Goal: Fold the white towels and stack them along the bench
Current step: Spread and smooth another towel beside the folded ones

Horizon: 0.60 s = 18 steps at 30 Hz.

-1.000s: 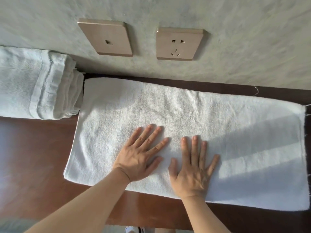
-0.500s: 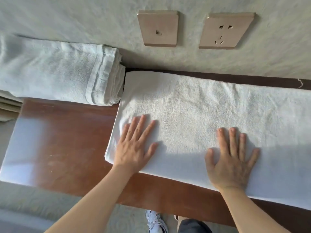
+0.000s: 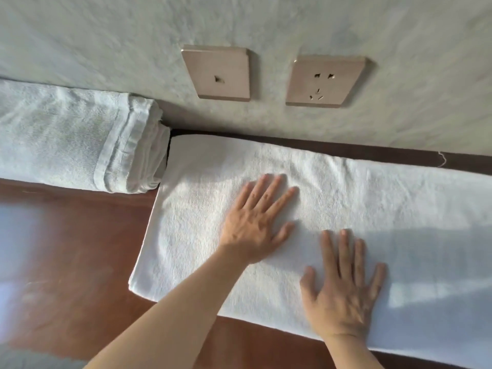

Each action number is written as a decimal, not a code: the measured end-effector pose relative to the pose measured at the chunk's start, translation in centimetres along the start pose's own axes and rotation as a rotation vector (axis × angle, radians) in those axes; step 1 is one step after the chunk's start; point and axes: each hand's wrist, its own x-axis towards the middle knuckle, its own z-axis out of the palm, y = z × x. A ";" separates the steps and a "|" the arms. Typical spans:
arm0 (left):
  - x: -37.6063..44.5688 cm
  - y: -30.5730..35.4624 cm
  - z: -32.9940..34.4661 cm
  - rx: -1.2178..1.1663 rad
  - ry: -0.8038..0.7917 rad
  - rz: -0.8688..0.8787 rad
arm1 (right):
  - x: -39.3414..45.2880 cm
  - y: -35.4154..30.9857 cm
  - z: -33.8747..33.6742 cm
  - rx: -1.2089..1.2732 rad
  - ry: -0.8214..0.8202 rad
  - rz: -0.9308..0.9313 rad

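- On the bench (image 3: 80,262) — brown wood, against the wall (image 3: 266,22) — a white towel (image 3: 359,198) lies flat, long side along the wall, running off the right edge of view.
- Left hand (image 3: 255,225): palm down on the towel, fingers straight and slightly spread.
- Right hand (image 3: 343,291): also flat on the towel, fingers spread, nearer the front edge.
- Folded towel stack (image 3: 80,145) just left of the flat towel — touching or nearly, can't tell.
- Two wall plates above: switch plate (image 3: 218,73), socket (image 3: 324,81).
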 end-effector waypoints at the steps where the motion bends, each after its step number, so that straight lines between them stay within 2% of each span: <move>1: 0.7 -1.7 -0.3 0.013 0.014 -0.063 | 0.0 0.0 0.0 -0.001 0.003 -0.009; 6: 2.8 -9.4 -2.3 0.024 0.085 -0.406 | -0.1 0.2 0.0 -0.006 -0.041 -0.017; 9: 2.2 -9.3 -2.8 -0.087 0.127 -0.382 | 0.1 0.2 -0.1 0.010 -0.054 -0.007; 12: -2.1 -4.8 -2.1 -0.204 0.140 -0.221 | 0.0 -0.1 -0.2 0.008 -0.075 0.013; 14: -7.0 -2.0 -0.7 -0.133 0.081 -0.108 | 0.0 0.0 -0.3 0.010 -0.089 0.018; 16: -11.0 -2.4 0.4 -0.063 0.032 -0.147 | 0.0 0.1 -0.4 0.013 -0.096 0.011; 18: -12.8 -5.4 0.5 -0.048 0.050 -0.300 | 0.0 -0.1 -0.4 0.013 -0.097 0.007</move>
